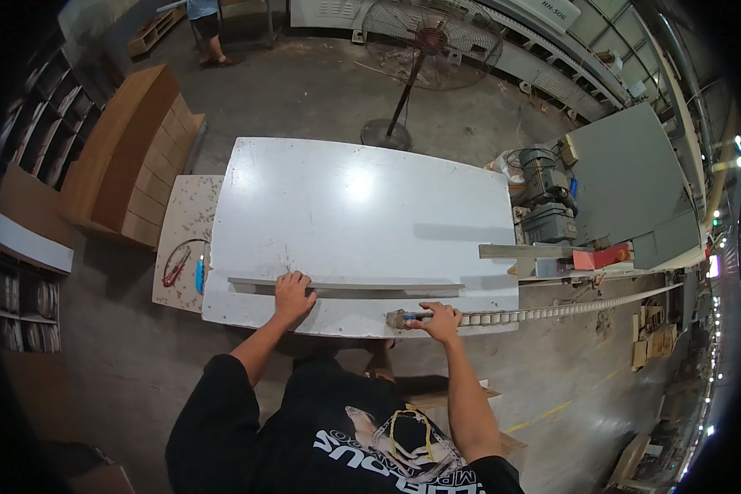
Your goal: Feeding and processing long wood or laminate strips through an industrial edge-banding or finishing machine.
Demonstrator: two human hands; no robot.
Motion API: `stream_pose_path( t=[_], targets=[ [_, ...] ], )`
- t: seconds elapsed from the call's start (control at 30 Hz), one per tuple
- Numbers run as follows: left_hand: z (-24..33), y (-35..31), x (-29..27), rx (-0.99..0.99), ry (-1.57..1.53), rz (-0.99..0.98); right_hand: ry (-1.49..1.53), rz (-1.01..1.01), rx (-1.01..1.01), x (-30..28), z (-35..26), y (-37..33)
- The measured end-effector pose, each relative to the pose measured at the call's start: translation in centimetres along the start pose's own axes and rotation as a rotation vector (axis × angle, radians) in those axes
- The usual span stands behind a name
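Note:
A long, narrow grey strip (370, 287) lies across the near part of a white-topped table (321, 206). My left hand (295, 296) is on the strip, left of its middle, with the fingers bent over its far edge. Near the table's front edge, my right hand (439, 320) is wrapped round a small hand-held power tool (398, 319) with a blue part. A ribbed pale hose (552, 313) trails away to the right from this tool. The tool sits on the near side of the strip, apart from it. Its working end is too small to make out.
A side board (188, 198) at the left carries a red-handled tool (175, 270) and a blue tool (199, 274). A grey machine with motors (543, 181) stands right. Beyond are a pedestal fan (403, 90), a wooden cabinet (132, 148) and a person (206, 25).

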State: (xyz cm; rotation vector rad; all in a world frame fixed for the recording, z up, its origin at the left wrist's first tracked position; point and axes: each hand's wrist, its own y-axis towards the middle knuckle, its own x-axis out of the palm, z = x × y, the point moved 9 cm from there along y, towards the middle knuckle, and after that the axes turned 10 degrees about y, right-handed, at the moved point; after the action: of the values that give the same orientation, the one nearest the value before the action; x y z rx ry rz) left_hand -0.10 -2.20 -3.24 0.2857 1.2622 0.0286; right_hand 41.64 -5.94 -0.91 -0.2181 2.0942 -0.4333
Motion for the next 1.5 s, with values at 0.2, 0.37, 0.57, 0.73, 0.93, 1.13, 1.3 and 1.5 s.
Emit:
stream_pose_path(
  t=[0.2, 0.37, 0.57, 0.73, 0.93, 1.13, 1.3, 1.5],
  targets=[
    [0.1, 0.0, 0.2, 0.014, 0.004, -0.020, -0.003, 0.030, -0.020, -0.2, -0.1, -0.1],
    [0.2, 0.2, 0.5, -0.003, 0.034, -0.048, -0.005, 0.010, -0.007, -0.4, -0.3, -0.3],
    [0.3, 0.2, 0.8, 0.003, 0.053, -0.044, -0.012, 0.016, -0.016, -0.3, -0.5, -0.2],
    [0.3, 0.4, 1.0, 0.008, 0.074, -0.062, -0.026, 0.012, -0.003, -0.3, -0.6, 0.0],
    [0.1, 0.3, 0.8, 0.018, 0.050, -0.046, -0.035, 0.005, 0.012, -0.3, -0.6, 0.4],
    [0.3, 0.0, 0.8, 0.013, 0.026, -0.086, -0.023, 0.007, 0.010, -0.1, -0.3, 0.4],
    [0.2, 0.1, 0.5, 0.001, 0.018, -0.077, -0.014, 0.011, 0.008, -0.3, -0.3, 0.7],
    [0.2, 0.2, 0.4, 0.001, 0.016, -0.081, -0.071, -0.028, 0.032, -0.1, -0.2, 0.8]
  ],
)
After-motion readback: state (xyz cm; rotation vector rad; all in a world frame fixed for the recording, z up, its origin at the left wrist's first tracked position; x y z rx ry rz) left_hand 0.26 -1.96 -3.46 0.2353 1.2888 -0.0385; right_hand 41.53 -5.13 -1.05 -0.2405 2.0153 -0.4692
